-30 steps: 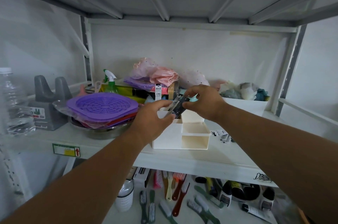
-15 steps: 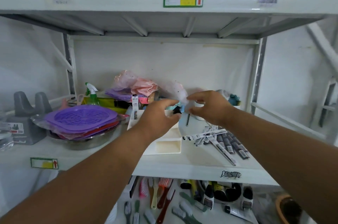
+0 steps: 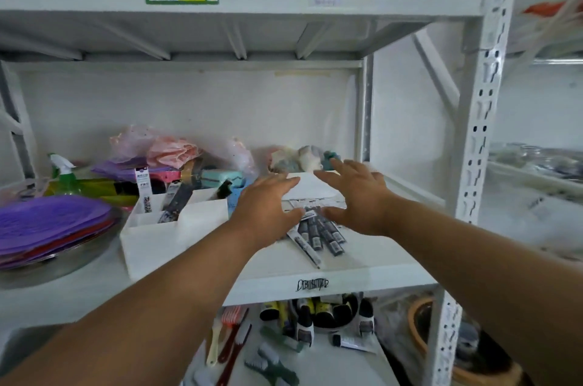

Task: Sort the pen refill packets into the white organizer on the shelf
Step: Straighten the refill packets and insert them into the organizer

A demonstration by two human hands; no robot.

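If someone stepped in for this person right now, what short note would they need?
Left hand: open, empty, over the packets.
Right hand: open, empty, beside it.
Loose refill packets lie on the shelf, right of the white organizer.
Done: at least one packet stands in the organizer's back compartment.
Left: pick up the loose pile and slot it in.

Two hands, left point(image 3: 268, 205) and right point(image 3: 359, 196), at centre frame; one white organizer point(image 3: 170, 231) left of centre; one spray bottle point(image 3: 64, 172) at middle left. The pen refill packets point(image 3: 318, 231) overlap in a pile, too blurred to count.
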